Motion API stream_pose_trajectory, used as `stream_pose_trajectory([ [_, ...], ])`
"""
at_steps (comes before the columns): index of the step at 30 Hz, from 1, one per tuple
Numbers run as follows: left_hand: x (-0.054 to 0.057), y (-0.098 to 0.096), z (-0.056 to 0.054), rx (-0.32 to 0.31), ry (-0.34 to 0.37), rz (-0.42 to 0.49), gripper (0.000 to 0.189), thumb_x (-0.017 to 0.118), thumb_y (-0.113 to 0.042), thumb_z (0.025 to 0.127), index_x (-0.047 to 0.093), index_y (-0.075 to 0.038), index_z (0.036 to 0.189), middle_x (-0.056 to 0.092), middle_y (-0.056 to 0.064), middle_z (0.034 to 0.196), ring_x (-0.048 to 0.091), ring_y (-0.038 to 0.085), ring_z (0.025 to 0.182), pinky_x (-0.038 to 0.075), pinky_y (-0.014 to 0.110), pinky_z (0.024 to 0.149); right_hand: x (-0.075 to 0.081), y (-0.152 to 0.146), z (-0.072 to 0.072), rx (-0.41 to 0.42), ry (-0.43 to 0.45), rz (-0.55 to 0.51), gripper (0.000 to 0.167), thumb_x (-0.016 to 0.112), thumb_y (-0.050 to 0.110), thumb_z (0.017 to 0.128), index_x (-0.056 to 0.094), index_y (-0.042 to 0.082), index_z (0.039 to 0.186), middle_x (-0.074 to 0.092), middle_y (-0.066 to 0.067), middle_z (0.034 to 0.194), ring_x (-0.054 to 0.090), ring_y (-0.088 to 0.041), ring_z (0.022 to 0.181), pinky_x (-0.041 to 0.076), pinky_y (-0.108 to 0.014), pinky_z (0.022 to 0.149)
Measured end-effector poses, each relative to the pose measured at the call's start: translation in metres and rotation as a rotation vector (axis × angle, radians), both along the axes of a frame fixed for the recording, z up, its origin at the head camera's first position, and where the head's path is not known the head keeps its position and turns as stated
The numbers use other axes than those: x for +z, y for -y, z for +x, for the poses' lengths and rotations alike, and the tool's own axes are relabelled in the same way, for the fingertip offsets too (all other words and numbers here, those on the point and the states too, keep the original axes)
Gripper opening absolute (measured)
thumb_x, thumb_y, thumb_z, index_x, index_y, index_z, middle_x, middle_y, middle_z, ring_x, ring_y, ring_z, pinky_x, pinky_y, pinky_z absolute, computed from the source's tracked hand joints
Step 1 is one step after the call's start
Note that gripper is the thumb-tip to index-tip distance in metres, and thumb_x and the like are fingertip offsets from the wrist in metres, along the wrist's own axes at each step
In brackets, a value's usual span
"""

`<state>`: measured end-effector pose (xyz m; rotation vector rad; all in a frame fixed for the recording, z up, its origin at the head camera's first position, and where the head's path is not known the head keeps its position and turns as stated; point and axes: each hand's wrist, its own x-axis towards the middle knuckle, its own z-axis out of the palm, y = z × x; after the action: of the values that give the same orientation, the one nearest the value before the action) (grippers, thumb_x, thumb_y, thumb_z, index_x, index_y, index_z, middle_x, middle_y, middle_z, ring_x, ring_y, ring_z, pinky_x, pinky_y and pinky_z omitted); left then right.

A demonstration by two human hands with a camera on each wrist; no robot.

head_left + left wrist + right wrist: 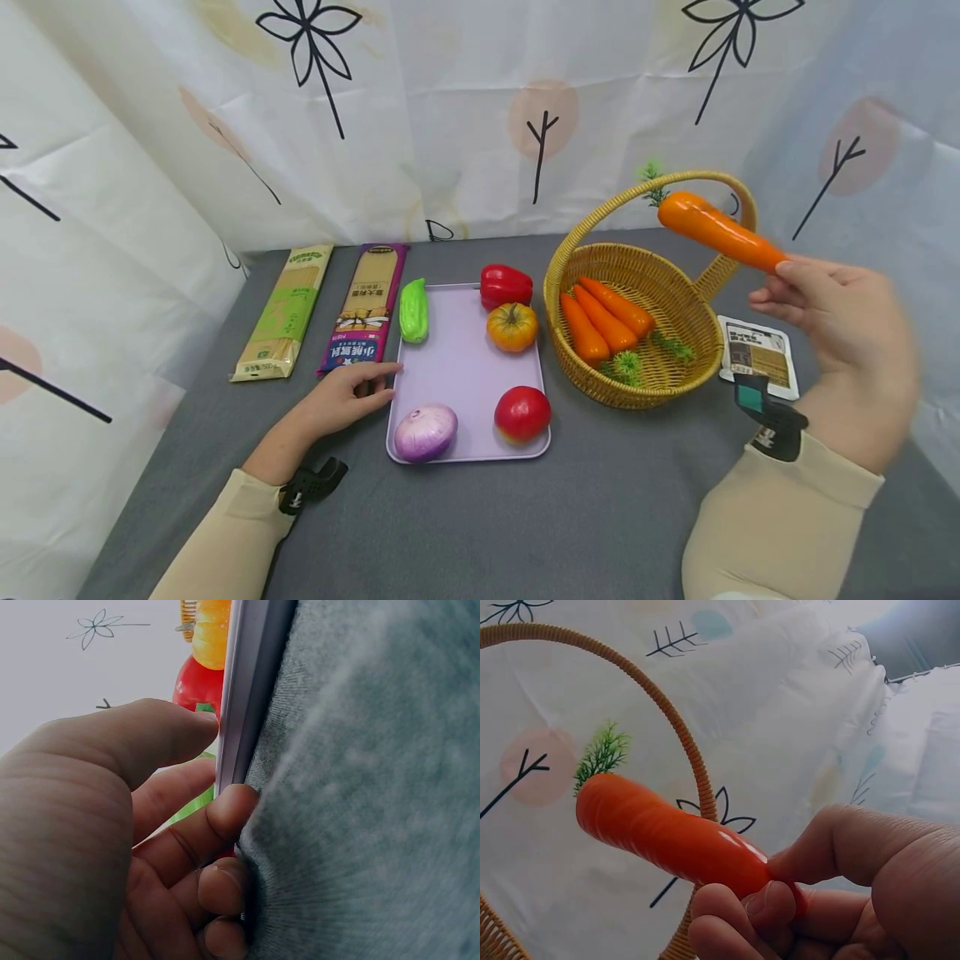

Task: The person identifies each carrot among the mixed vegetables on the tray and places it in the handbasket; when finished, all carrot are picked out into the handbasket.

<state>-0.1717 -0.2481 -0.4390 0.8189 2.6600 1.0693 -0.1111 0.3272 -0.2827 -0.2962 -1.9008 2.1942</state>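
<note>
My right hand (840, 312) holds an orange carrot (720, 229) by its narrow end, pinched between thumb and fingers. The carrot's leafy green top points left, level with the arched handle of a wicker basket (558, 333). Inside the basket lie three more carrots (611, 321) with green tops. My left hand (348, 398) rests at the left edge of a pale lilac tray (468, 358). In the left wrist view, the thumb lies at the tray's rim (244, 690) and the other fingertips (223, 889) bend down against the grey cloth.
On or at the tray are a purple onion (426, 433), a red tomato (522, 414), a small pumpkin (512, 327), a red pepper (505, 286) and a green vegetable (413, 311). Two noodle packs (285, 312) lie left; a white-edged packet (757, 354) lies right of the basket.
</note>
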Motion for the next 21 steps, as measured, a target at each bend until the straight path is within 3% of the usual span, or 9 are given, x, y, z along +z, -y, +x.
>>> stream_pose_trajectory([
  [2,0.000,0.000,0.000,-0.001,-0.001,0.002,0.040,0.072,-0.021,0.098,0.067,-0.012,0.136,0.057,-0.005,0.088,0.051,0.013,0.072,0.041,0.028,0.062,-0.001,0.000,-0.003,0.019,0.019,-0.009,0.018,0.067,0.012,0.100,0.078,0.013,0.086,0.068,-0.004,0.075,0.070,-0.017,0.067,0.057,-0.024,0.069],
  [7,0.001,0.000,0.000,0.000,-0.002,0.003,0.040,0.073,-0.020,0.098,0.067,-0.011,0.136,0.058,-0.005,0.088,0.051,0.013,0.072,0.041,0.028,0.061,-0.004,0.003,-0.013,0.039,0.110,0.085,0.018,0.067,0.018,0.100,0.077,0.018,0.085,0.069,-0.001,0.078,0.071,-0.015,0.070,0.057,-0.024,0.069],
  [12,0.002,0.000,0.001,0.000,0.002,0.004,0.040,0.072,-0.019,0.098,0.067,-0.010,0.136,0.057,-0.005,0.088,0.051,0.013,0.072,0.041,0.028,0.062,-0.011,0.007,-0.026,0.133,0.143,0.131,0.022,0.063,0.015,0.102,0.077,0.018,0.084,0.070,-0.002,0.081,0.071,-0.014,0.074,0.058,-0.027,0.072],
  [15,0.003,0.000,0.002,0.001,0.002,0.003,0.039,0.072,-0.019,0.098,0.067,-0.010,0.136,0.058,-0.005,0.088,0.051,0.013,0.072,0.041,0.028,0.062,-0.015,0.011,-0.034,0.155,0.181,0.244,0.022,0.059,0.016,0.103,0.074,0.019,0.086,0.067,0.000,0.082,0.072,-0.012,0.076,0.058,-0.026,0.074],
  [18,0.003,-0.001,0.002,0.005,0.007,0.000,0.040,0.072,-0.019,0.098,0.067,-0.010,0.136,0.058,-0.004,0.088,0.051,0.013,0.072,0.042,0.028,0.062,-0.019,0.016,-0.039,0.157,0.219,0.375,0.021,0.056,0.020,0.104,0.071,0.006,0.109,0.067,0.003,0.083,0.072,-0.010,0.078,0.057,-0.026,0.076],
  [21,0.004,-0.001,0.002,0.010,0.014,-0.002,0.040,0.072,-0.020,0.098,0.067,-0.011,0.136,0.058,-0.004,0.088,0.052,0.014,0.072,0.042,0.028,0.063,-0.021,0.019,-0.042,0.189,0.251,0.479,0.045,0.052,0.026,0.105,0.057,-0.009,0.132,0.068,0.006,0.083,0.072,-0.008,0.079,0.057,-0.024,0.078],
])
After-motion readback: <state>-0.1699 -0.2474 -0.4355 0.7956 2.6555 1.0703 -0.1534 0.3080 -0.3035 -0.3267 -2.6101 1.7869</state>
